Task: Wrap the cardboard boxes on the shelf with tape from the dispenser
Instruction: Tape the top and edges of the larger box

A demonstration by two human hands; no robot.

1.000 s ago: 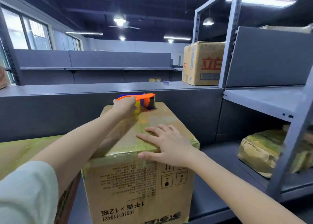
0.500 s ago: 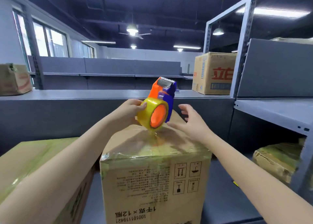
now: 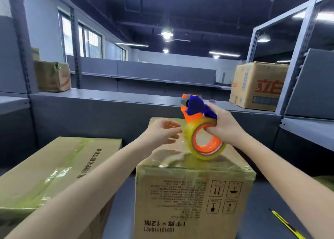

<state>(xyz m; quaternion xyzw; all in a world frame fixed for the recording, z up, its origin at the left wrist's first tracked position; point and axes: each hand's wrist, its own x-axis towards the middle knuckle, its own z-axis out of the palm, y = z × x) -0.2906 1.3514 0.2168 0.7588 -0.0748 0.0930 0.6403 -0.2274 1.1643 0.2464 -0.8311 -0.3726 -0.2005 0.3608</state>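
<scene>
The right hand (image 3: 223, 125) grips the dispenser (image 3: 200, 126) over the taped box (image 3: 191, 188); the left hand (image 3: 163, 133) hovers beside it, fingers loosely spread, seemingly empty.

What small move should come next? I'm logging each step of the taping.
Probably the left hand, open beside the roll, should pinch the loose tape end. The right hand grips the tape dispenser just above the box, whose top already looks taped; no free strip is out yet.
</scene>
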